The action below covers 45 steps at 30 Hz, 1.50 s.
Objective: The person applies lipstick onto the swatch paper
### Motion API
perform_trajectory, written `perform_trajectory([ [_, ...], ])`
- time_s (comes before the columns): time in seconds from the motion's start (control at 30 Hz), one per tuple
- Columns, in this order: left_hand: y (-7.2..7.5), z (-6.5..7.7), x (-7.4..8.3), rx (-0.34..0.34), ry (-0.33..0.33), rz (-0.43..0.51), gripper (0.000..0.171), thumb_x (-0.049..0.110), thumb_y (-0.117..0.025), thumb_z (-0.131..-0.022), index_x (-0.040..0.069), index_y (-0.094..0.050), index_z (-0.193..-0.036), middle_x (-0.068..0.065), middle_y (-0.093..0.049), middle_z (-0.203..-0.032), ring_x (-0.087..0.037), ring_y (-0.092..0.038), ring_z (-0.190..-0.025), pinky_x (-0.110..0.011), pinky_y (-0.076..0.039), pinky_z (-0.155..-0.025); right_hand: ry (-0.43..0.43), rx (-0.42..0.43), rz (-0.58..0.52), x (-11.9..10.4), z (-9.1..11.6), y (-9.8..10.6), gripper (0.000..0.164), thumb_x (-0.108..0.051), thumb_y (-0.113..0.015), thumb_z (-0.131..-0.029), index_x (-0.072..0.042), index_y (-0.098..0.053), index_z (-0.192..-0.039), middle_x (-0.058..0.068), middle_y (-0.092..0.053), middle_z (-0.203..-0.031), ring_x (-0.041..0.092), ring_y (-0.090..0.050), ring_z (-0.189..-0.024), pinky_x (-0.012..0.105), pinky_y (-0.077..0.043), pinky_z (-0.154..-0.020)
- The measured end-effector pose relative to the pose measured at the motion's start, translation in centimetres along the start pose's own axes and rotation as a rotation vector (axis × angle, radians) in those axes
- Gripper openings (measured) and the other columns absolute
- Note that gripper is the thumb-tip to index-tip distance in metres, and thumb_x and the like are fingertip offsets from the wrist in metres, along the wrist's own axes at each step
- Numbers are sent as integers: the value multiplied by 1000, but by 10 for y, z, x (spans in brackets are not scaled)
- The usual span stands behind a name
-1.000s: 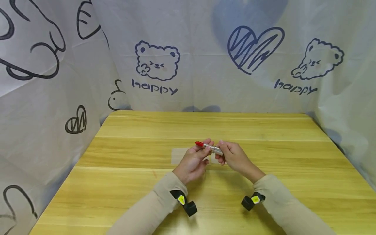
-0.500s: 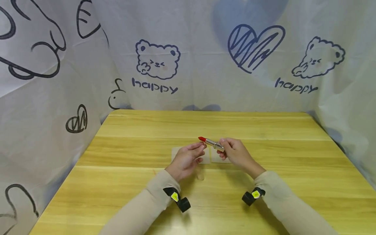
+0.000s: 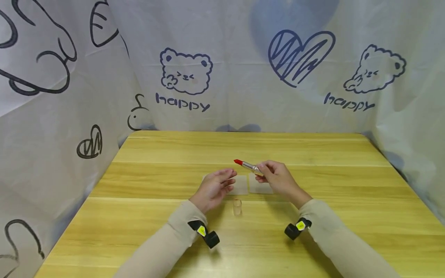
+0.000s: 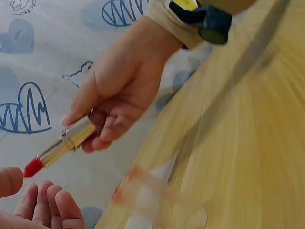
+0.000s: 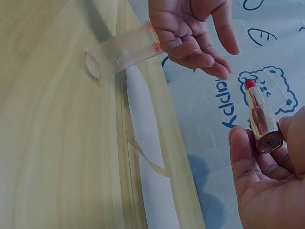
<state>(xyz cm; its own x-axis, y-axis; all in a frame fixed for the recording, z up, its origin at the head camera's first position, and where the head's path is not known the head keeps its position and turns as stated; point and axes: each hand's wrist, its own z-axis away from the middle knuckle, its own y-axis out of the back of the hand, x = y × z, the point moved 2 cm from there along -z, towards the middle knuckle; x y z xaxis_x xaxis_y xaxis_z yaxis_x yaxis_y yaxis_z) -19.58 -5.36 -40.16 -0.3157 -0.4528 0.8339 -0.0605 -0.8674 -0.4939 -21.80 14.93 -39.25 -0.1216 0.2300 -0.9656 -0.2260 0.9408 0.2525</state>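
Observation:
A lipstick (image 3: 247, 166) with its red bullet out of a silvery tube is held in my right hand (image 3: 281, 181). Thumb and fingers pinch the tube's base (image 5: 268, 142), and the red tip points left. My left hand (image 3: 213, 190) hovers to the left, fingers loosely extended and nothing in it. In the left wrist view, the red bullet (image 4: 33, 167) appears close to the left thumb (image 4: 10, 181); the head view shows a gap. On the table in front of the hands is a clear cap (image 3: 237, 207) with red smears (image 5: 155, 37) at one end. I cannot tell whether it is upright.
Two pale rectangular sheets (image 3: 261, 187) lie side by side under the hands on the wooden table (image 3: 167, 239). White cloth (image 3: 240, 96) with drawn bears and hearts hangs behind and along the sides.
My left hand has let go of the lipstick and moved left, away from it. The right hand has raised the lipstick slightly. The clear cap has come into sight.

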Motion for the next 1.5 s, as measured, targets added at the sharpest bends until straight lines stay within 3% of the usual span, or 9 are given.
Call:
perform_trajectory([
  [0.17, 14, -5, 5, 39, -16, -73, 23, 6, -52, -100, -6, -54, -120, -8, -62, -106, -13, -59, -82, -21, -50, -71, 8, -17, 10, -3, -4, 2, 32, -18, -49, -103, 10, -59, -116, 25, -62, -108, 30, -66, -95, 30, -55, -81],
  [0.33, 25, -11, 10, 68, -29, -178, 30, 6, -54, -99, -10, -52, -125, -13, -62, -112, -15, -60, -87, -29, -50, -86, 7, -21, 38, -6, -8, 3, 29, -18, -51, -102, 7, -60, -115, 21, -64, -107, 32, -66, -99, 31, -55, -82],
  [0.53, 37, -14, 15, 44, -22, -303, 34, 6, -54, -99, -12, -49, -128, -23, -57, -123, -32, -57, -109, -43, -43, -102, 19, -23, 99, -10, -12, 3, 25, -17, -53, -101, 4, -62, -114, 16, -64, -104, 29, -65, -98, 38, -54, -86],
  [0.7, 46, -13, 21, 20, -78, -519, 36, 9, -58, -98, -11, -54, -127, -24, -56, -126, -38, -53, -116, -44, -45, -99, 41, -15, 144, -14, -17, 1, 24, -16, -54, -101, 3, -63, -114, 15, -64, -104, 28, -64, -96, 48, -52, -88],
  [0.9, 60, -16, 28, 51, -155, -878, 30, 16, -63, -96, -1, -63, -120, -12, -65, -114, -28, -60, -106, -38, -51, -88, 61, -26, 180, -10, -24, -2, 23, -17, -57, -100, 2, -64, -111, 14, -66, -102, 30, -64, -96, 49, -52, -87],
  [1.03, 65, -18, 33, 66, -168, -1100, 30, 22, -67, -93, 6, -66, -118, -6, -66, -113, -24, -59, -106, -38, -50, -87, 93, -39, 184, -8, -28, -5, 23, -15, -57, -99, 3, -65, -111, 14, -67, -99, 34, -65, -93, 51, -53, -84],
  [1.17, 67, -18, 37, -6, -190, -1301, 33, 23, -69, -92, 7, -65, -120, -9, -63, -120, -28, -57, -111, -44, -47, -92, 91, -44, 237, -7, -32, -7, 22, -16, -59, -99, 1, -68, -109, 16, -69, -96, 33, -65, -89, 41, -55, -74],
  [1.27, 69, -18, 38, -70, -227, -1425, 37, 20, -71, -90, 3, -64, -122, -15, -61, -125, -33, -54, -117, -47, -42, -99, 86, -39, 287, -6, -34, -10, 19, -16, -63, -96, -1, -69, -106, 13, -69, -93, 28, -64, -82, 31, -51, -66],
  [1.5, 76, -24, 36, -117, -241, -1573, 46, 19, -78, -84, -2, -62, -122, -20, -58, -126, -36, -51, -121, -46, -38, -104, 123, -40, 373, 2, -40, -18, 16, -11, -68, -91, -2, -69, -104, 5, -67, -87, 16, -55, -74, 28, -47, -65],
])
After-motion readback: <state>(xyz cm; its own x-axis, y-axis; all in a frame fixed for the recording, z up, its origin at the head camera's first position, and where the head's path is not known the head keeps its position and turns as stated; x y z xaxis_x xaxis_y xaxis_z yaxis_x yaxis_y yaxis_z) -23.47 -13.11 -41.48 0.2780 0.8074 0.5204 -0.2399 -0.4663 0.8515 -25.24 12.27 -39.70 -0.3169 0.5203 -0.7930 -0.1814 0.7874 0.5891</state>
